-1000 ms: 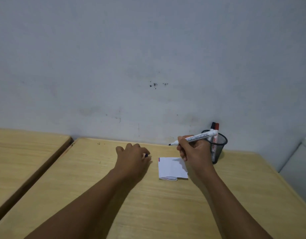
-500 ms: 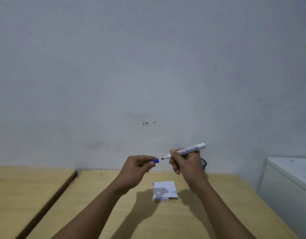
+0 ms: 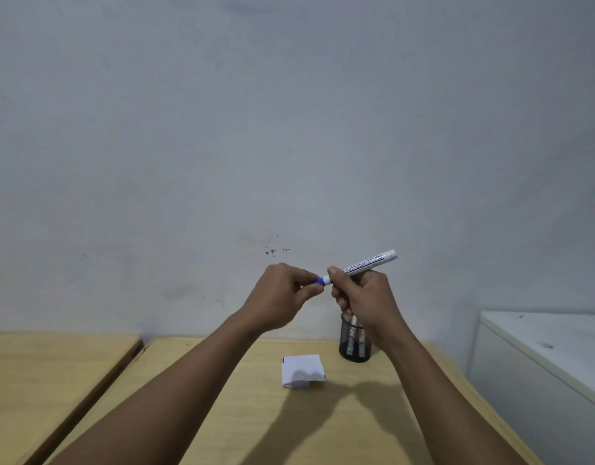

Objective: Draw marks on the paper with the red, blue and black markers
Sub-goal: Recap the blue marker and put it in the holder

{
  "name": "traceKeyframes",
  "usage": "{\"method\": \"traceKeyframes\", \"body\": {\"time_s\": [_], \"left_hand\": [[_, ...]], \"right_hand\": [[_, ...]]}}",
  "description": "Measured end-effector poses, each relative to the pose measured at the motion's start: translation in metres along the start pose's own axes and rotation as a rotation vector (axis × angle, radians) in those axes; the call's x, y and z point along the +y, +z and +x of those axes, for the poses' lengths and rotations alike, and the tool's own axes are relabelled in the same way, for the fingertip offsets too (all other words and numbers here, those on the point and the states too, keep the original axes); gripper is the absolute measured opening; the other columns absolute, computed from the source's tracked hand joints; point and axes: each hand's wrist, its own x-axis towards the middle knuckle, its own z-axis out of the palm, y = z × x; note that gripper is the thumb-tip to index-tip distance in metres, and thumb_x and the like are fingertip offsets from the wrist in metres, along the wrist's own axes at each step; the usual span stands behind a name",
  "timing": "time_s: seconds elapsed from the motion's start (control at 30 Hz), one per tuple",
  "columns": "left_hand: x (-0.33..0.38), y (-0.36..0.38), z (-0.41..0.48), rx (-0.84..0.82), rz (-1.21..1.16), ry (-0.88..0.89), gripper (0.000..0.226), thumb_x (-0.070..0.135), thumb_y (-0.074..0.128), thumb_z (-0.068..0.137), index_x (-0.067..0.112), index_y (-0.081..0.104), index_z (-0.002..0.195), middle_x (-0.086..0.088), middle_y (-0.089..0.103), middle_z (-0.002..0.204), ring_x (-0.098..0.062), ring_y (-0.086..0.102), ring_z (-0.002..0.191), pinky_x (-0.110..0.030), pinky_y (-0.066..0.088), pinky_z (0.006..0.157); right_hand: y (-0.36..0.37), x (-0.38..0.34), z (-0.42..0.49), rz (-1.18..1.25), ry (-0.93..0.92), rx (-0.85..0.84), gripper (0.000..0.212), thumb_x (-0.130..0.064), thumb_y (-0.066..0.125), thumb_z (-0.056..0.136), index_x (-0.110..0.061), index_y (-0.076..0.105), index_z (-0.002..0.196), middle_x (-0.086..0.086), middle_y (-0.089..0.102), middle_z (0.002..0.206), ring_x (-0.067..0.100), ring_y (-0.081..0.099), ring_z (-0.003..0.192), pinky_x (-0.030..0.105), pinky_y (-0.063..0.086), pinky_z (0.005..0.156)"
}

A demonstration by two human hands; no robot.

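Both hands are raised in front of the wall, above the table. My right hand [image 3: 363,297] grips a white marker [image 3: 370,263] by its barrel, its rear end pointing up to the right. My left hand [image 3: 282,297] pinches the blue cap [image 3: 319,281], which sits on the marker's tip. Below them a small folded white paper [image 3: 301,369] lies on the wooden table [image 3: 256,414], with short coloured marks at its top left corner. A black mesh pen holder [image 3: 354,344] stands right of the paper, behind my right wrist; pens inside are barely visible.
A second wooden table [image 3: 47,370] stands to the left across a narrow gap. A white cabinet [image 3: 551,357] is at the right. A grey wall [image 3: 289,129] rises directly behind the table.
Both hands rose from the table and came together. The cap, apart from the tip half a second ago, is now on the marker's tip. The view tilted upward.
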Motion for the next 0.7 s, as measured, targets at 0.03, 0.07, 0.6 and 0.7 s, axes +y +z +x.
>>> {"method": "traceKeyframes", "body": {"time_s": [0.03, 0.07, 0.6, 0.7], "left_hand": [[0.004, 0.002, 0.002, 0.055, 0.107, 0.052, 0.018, 0.032, 0.066, 0.092, 0.023, 0.078, 0.101, -0.002, 0.075, 0.082, -0.02, 0.061, 0.07, -0.039, 0.049, 0.068], [0.007, 0.005, 0.003, 0.101, 0.203, 0.097, 0.019, 0.035, 0.065, 0.092, 0.025, 0.078, 0.102, 0.001, 0.075, 0.083, -0.02, 0.06, 0.071, -0.038, 0.049, 0.067], [0.012, 0.051, 0.06, 0.089, 0.356, 0.14, 0.024, 0.047, 0.06, 0.091, 0.031, 0.074, 0.102, 0.011, 0.074, 0.087, -0.013, 0.063, 0.081, -0.042, 0.049, 0.083], [0.005, 0.072, 0.075, 0.114, 0.255, 0.092, 0.03, 0.054, 0.062, 0.088, 0.031, 0.073, 0.103, 0.013, 0.073, 0.085, -0.01, 0.063, 0.081, -0.038, 0.048, 0.082]], "right_hand": [[-0.001, -0.002, 0.001, 0.005, 0.007, 0.025, 0.027, -0.028, 0.069, 0.094, -0.004, 0.071, 0.082, 0.008, 0.061, 0.064, 0.012, 0.049, 0.048, 0.021, 0.04, 0.045], [-0.003, -0.004, 0.001, 0.01, 0.014, 0.045, 0.027, -0.028, 0.069, 0.093, -0.004, 0.07, 0.082, 0.007, 0.061, 0.064, 0.011, 0.049, 0.048, 0.02, 0.041, 0.045], [-0.051, 0.048, 0.047, -0.822, -0.265, 0.148, 0.013, -0.034, 0.071, 0.09, -0.029, 0.065, 0.101, -0.018, 0.055, 0.085, -0.002, 0.055, 0.076, 0.025, 0.043, 0.061], [-0.063, 0.064, 0.068, -0.751, -0.223, 0.157, 0.011, -0.036, 0.07, 0.091, -0.027, 0.066, 0.097, -0.01, 0.061, 0.09, 0.006, 0.059, 0.074, 0.03, 0.051, 0.063]]}}
